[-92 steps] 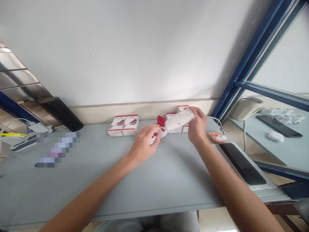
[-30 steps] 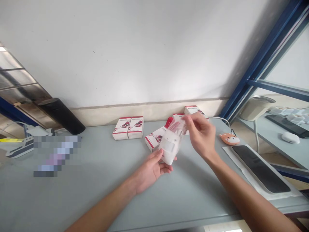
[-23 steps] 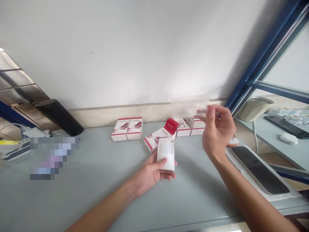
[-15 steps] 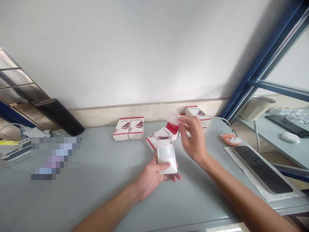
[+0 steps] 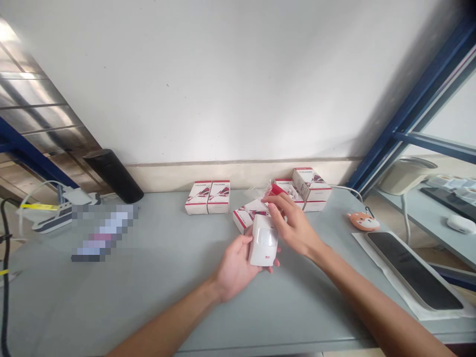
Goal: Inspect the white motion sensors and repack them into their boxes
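My left hand [image 5: 238, 265] is closed around a white motion sensor [image 5: 265, 243], holding it from below and the side. The sensor has a glossy curved window and a small red mark near its lower end. My right hand [image 5: 295, 223] hovers at the sensor's upper right edge, its thumb and fingers apart; whether it touches the casing is unclear. Behind these fingers, a clear plastic bag [image 5: 263, 191] lies by a white and red box [image 5: 245, 216] with a red flap, partly hidden by the hand and sensor.
Two white and red boxes [image 5: 208, 197] stand together near the wall, and more boxes [image 5: 311, 188] are stacked right of centre. A black cylinder [image 5: 115, 176] leans at left near a power strip [image 5: 55, 218]. An orange animal-faced case [image 5: 363, 221] and a dark-topped slab [image 5: 412, 270] lie at right.
My right hand has come down from above the boxes to the sensor, letting go of the plastic bag. The sensor has turned in my left hand, now showing its red mark. The view has shifted slightly.
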A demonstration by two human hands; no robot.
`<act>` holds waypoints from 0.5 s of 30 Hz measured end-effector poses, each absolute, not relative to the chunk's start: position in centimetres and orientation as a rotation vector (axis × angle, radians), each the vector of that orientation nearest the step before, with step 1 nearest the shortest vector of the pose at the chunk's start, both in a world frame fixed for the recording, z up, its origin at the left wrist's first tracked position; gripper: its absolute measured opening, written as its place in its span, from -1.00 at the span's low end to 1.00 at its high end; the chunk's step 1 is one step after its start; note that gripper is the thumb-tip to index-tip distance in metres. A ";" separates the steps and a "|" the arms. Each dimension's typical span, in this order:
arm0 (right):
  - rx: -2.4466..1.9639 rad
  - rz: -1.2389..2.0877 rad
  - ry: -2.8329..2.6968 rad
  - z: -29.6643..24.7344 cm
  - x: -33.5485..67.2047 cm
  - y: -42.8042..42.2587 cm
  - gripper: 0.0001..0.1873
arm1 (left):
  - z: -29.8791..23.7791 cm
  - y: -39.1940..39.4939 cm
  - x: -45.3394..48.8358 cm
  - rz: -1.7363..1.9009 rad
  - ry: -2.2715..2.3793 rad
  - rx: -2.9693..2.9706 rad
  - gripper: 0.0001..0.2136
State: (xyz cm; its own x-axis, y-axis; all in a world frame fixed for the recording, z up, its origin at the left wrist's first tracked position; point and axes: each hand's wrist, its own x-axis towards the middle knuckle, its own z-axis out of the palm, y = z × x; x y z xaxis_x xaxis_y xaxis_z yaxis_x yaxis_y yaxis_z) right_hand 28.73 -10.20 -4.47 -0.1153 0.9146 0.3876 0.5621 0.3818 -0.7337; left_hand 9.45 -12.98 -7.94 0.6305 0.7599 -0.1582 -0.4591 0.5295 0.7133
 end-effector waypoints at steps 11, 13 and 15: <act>-1.268 1.283 -1.367 -3.9 27.7 -10.2 -0.52 | -7.1 -13.0 9.4 0.798 0.555 0.682 -0.59; -1.249 1.317 -1.312 -3.9 28.1 -10.0 -0.50 | -7.0 -12.9 9.5 0.778 0.555 0.691 -0.59; -1.233 1.315 -1.293 -4.1 28.5 -9.7 -0.47 | -7.0 -12.7 9.5 0.773 0.556 0.704 -0.58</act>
State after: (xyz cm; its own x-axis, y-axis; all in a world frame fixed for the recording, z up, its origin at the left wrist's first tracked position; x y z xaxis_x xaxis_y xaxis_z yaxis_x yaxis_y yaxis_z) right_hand 28.50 -9.71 -4.08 -0.1079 0.9921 -0.0634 0.0462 -0.0587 -0.9972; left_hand 9.52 -12.69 -6.97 0.5972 0.7785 -0.1932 -0.4303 0.5143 0.7418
